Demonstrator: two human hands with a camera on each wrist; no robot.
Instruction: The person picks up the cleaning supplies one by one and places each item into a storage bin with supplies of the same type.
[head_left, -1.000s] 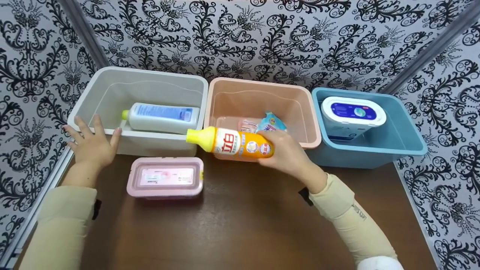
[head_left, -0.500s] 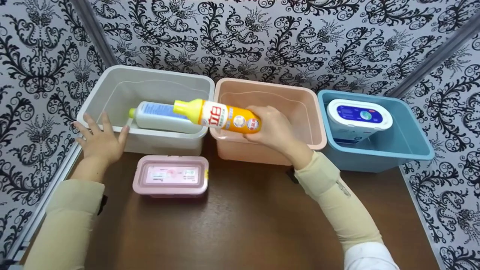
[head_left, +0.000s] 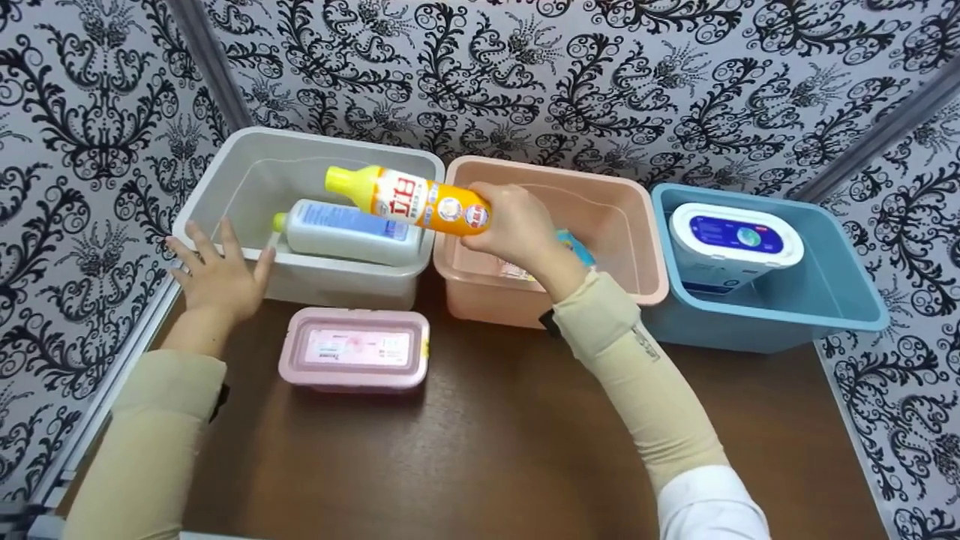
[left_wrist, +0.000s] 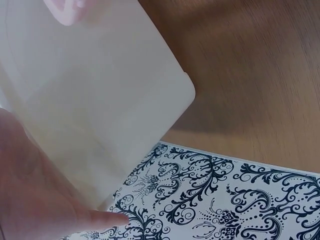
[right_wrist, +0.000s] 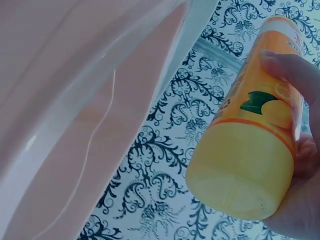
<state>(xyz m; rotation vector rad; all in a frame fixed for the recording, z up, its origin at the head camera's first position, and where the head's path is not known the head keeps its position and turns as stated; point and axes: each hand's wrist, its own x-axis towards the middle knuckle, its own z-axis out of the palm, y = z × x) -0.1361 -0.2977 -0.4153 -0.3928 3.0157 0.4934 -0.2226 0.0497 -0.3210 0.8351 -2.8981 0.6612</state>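
My right hand (head_left: pixel 517 225) grips an orange detergent bottle (head_left: pixel 409 199) near its base, thumb and fingers wrapped round it. The bottle lies nearly level, yellow cap pointing left, above the back of the grey bin (head_left: pixel 345 283) and the edge of the peach bin (head_left: pixel 495 300). In the right wrist view its yellow bottom and lemon picture face the camera. My left hand (head_left: pixel 221 281) is spread at the grey bin's front left rim, fingers straight. Inside that bin a white bottle (head_left: pixel 352 232) with a green cap lies on its side.
A pink lidded box (head_left: pixel 356 349) stands on the brown table (head_left: pixel 480 450) before the grey bin. Blue and pink packets (head_left: pixel 574 247) lie in the peach bin, partly behind my right arm. At right, a blue bin (head_left: pixel 787 307) holds a white tub (head_left: pixel 720 255). Patterned walls enclose the bins.
My right hand has carried the detergent bottle up and left, from over the peach bin's front to over the grey bin. The left hand stays at the rim; the whole view shifts slightly.
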